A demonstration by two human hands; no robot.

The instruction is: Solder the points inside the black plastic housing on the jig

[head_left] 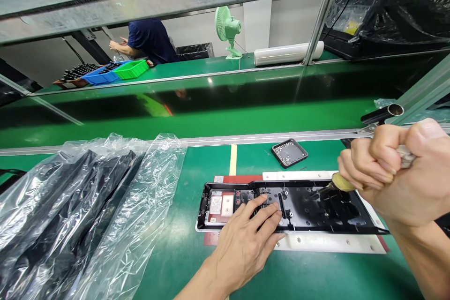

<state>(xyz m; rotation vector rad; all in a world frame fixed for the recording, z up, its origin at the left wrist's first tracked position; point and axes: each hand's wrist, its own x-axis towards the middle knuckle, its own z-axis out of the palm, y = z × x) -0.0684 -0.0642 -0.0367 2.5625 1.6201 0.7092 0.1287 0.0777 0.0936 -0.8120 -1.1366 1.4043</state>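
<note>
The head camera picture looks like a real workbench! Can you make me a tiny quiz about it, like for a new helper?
1. Which hand has its fingers spread over the long black plastic casing?

2. True or false: the small square black tray of shiny little pieces sits on the green tabletop, apart from the casing.

3. Pick one. The right hand grips:
a) a pale green plastic fan
b) a tool with a yellowish handle
c) a clear plastic bag

Key: 1. The left hand. 2. True. 3. b.
</note>
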